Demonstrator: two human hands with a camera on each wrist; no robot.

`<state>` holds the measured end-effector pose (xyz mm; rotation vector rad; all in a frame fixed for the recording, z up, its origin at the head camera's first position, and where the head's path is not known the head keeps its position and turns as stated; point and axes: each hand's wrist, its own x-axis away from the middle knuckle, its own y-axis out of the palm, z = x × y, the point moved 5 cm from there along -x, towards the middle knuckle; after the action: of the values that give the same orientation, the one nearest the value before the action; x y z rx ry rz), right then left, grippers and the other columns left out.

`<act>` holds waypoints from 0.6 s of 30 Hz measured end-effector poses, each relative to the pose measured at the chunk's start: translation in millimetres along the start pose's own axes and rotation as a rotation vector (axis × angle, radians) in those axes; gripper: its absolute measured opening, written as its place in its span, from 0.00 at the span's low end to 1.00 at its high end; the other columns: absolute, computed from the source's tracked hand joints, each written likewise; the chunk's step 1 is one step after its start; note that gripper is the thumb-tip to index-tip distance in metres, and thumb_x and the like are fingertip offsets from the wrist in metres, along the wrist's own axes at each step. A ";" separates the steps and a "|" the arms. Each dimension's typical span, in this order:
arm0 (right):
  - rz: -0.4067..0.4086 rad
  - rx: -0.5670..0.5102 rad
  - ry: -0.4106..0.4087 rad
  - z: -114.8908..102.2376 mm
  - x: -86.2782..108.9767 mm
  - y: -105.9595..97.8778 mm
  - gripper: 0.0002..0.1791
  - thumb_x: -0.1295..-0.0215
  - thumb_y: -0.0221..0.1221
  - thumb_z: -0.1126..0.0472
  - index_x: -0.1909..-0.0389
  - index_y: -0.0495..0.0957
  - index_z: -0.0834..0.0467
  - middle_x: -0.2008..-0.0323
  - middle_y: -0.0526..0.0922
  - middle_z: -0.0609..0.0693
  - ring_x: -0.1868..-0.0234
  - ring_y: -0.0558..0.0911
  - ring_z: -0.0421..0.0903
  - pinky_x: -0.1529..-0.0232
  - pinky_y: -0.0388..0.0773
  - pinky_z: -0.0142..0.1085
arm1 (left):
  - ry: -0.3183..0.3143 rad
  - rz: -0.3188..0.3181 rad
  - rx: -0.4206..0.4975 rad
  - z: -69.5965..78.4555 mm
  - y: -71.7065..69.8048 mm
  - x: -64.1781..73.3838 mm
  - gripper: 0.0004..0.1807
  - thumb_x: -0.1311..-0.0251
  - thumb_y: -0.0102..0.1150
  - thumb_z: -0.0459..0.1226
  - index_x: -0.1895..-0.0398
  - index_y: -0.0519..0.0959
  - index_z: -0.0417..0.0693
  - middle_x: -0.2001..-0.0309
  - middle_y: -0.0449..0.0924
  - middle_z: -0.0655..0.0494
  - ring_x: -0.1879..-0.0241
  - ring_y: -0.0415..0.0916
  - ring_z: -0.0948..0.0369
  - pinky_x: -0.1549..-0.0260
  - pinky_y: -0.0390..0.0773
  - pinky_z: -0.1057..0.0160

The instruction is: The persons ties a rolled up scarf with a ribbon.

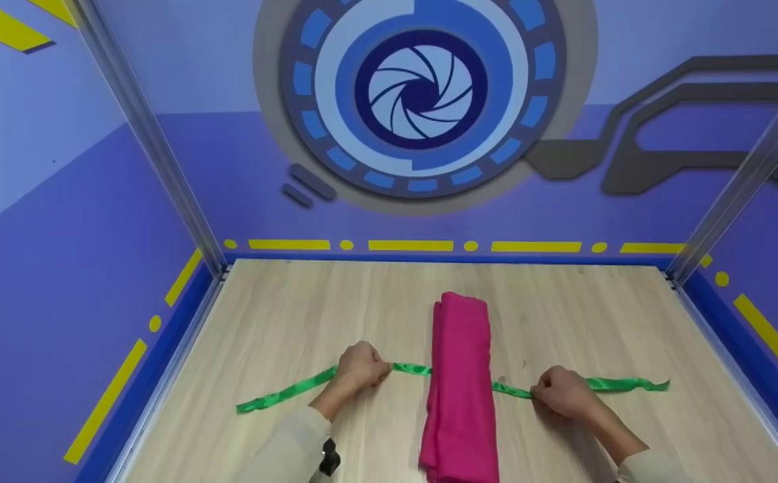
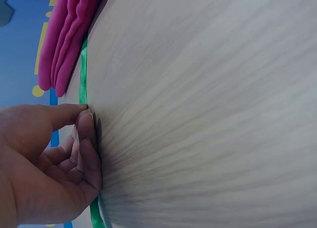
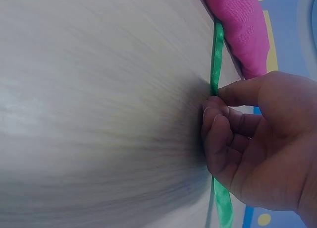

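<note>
A folded pink cloth (image 1: pixel 463 389) lies lengthwise on the table, right of its middle. Beneath it runs a green ribbon (image 1: pixel 412 369), coming out on both sides; the stretch under the cloth is hidden. To the left of the cloth, my left hand (image 1: pixel 361 367) pinches the ribbon between thumb and fingers, close to the tabletop. On the other side my right hand (image 1: pixel 563 392) pinches it too, a short way from the cloth. Both wrist views show curled fingers at the ribbon (image 2: pixel 83 79), (image 3: pixel 217 54). The ribbon's loose ends reach outward past each hand.
The wooden tabletop (image 1: pixel 282 308) is bounded by blue printed panels at the back and both sides. Metal posts (image 1: pixel 154 147) stand at the two rear corners. A dark object (image 1: pixel 328 457) sits at the left sleeve's cuff.
</note>
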<state>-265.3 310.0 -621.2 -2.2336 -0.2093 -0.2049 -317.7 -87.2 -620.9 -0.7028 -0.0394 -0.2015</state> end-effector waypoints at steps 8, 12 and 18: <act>-0.001 -0.011 0.006 3.7 -1.3 1.0 0.17 0.31 0.62 0.65 0.82 0.75 0.55 0.84 0.74 0.45 0.82 0.72 0.41 0.80 0.67 0.33 | 0.017 0.000 -0.002 0.9 -0.5 0.3 0.16 0.37 0.65 0.31 0.84 0.83 0.38 0.90 0.69 0.67 0.87 0.63 0.67 0.87 0.61 0.68; -0.003 -0.023 0.003 4.2 -1.5 0.8 0.17 0.31 0.62 0.65 0.82 0.74 0.55 0.84 0.74 0.45 0.82 0.71 0.41 0.80 0.67 0.34 | 0.024 -0.004 -0.005 1.8 -1.1 0.6 0.16 0.36 0.65 0.31 0.83 0.84 0.37 0.89 0.71 0.65 0.87 0.64 0.67 0.86 0.61 0.68; 0.000 -0.044 0.000 4.1 -1.0 -0.4 0.16 0.31 0.61 0.66 0.81 0.74 0.57 0.84 0.74 0.45 0.82 0.71 0.41 0.80 0.67 0.34 | 0.034 -0.010 -0.010 3.2 -1.7 0.5 0.16 0.35 0.66 0.32 0.81 0.85 0.35 0.86 0.78 0.57 0.87 0.65 0.67 0.86 0.63 0.68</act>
<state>-266.1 313.3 -623.6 -2.2773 -0.2067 -0.2114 -317.5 -86.4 -617.3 -0.7092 -0.0099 -0.2234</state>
